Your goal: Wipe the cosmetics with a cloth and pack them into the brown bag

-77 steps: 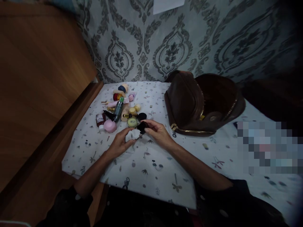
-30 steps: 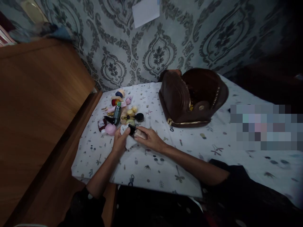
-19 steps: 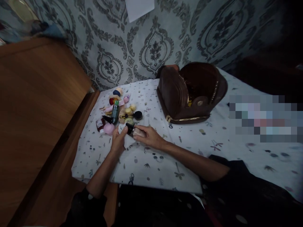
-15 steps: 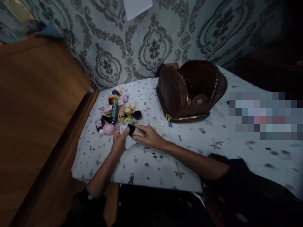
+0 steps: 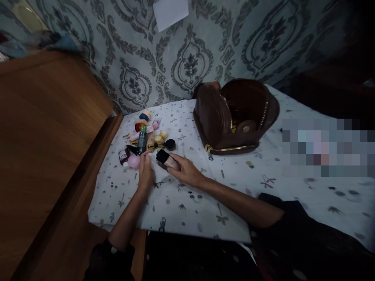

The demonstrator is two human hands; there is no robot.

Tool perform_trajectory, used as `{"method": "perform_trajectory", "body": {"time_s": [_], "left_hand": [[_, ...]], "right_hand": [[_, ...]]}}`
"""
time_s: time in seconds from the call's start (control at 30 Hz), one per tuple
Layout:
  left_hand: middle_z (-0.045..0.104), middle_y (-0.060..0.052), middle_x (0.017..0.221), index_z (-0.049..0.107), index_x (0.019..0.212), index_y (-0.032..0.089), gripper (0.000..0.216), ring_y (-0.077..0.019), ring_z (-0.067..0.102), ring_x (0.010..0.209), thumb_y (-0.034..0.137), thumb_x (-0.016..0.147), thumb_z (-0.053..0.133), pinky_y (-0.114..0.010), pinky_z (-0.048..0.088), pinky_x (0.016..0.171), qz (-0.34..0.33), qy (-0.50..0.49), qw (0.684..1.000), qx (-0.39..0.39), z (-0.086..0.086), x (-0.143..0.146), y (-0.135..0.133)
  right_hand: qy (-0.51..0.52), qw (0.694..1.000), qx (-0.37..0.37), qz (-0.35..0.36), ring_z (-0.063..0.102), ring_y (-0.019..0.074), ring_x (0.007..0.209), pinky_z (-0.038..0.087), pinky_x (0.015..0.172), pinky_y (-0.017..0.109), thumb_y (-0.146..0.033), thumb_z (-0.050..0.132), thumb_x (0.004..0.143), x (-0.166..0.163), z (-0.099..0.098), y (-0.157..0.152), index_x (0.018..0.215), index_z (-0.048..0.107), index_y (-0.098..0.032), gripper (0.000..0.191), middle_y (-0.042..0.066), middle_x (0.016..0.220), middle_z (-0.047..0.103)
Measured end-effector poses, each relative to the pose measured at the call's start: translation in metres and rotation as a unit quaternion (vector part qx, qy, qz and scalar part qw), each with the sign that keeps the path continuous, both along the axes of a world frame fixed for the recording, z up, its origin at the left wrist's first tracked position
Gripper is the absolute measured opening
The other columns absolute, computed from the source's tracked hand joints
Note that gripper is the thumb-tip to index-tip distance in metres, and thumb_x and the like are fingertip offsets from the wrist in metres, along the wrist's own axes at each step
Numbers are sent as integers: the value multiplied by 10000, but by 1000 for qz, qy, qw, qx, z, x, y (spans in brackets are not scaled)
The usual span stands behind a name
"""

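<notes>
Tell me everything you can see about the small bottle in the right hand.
The small bottle has a pale beige body, material unclear, and a black cap pointing toward the pile of cosmetics. It is closed and tilted nearly on its side, low over the patterned sheet. The right hand grips its body; the left hand lies flat beside the cap.

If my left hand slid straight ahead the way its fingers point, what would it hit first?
Probably the dark green-capped bottle lying just beyond the fingertips of the left hand, though depth is unclear.
</notes>
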State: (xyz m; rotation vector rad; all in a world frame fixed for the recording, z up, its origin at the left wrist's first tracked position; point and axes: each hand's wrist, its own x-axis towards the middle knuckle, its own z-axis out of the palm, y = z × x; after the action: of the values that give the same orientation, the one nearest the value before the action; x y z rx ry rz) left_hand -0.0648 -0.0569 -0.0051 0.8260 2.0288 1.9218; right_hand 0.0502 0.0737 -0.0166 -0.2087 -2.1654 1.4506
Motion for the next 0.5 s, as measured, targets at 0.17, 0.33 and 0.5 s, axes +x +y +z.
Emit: {"method": "perform_trajectory", "body": {"time_s": [0.17, 0.33, 0.5], "left_hand": [[590, -18, 1003, 560, 1079, 236, 238, -190, 561, 962, 434, 980, 474, -302, 439, 884, 34, 168, 984, -41, 12, -1, -8], [566, -59, 971, 699, 1092, 226, 279, -211, 565, 924, 359, 982, 479, -321, 451, 839, 46, 377, 917, -121, 10, 0, -6], [594, -70, 1013, 705, 1169, 281, 266, -192, 578, 887, 322, 964, 542, -264, 430, 697, 44, 521, 835, -170, -2, 10, -5]], "right_hand": [[12, 996, 83, -17, 603, 277, 1141, 470, 997, 427, -222, 615, 792, 0, -9, 0, 1367, 549, -181, 581, 127, 1226, 637], [23, 993, 114, -7, 620, 257, 993, 508, 886, 408, -196, 601, 803, 1, -12, -3, 1343, 556, -172, 542, 117, 1111, 632], [14, 995, 100, -16, 603, 239, 945, 494, 863, 372, -188, 601, 795, -1, -10, -2, 1186, 624, -176, 392, 83, 1005, 622]]}}
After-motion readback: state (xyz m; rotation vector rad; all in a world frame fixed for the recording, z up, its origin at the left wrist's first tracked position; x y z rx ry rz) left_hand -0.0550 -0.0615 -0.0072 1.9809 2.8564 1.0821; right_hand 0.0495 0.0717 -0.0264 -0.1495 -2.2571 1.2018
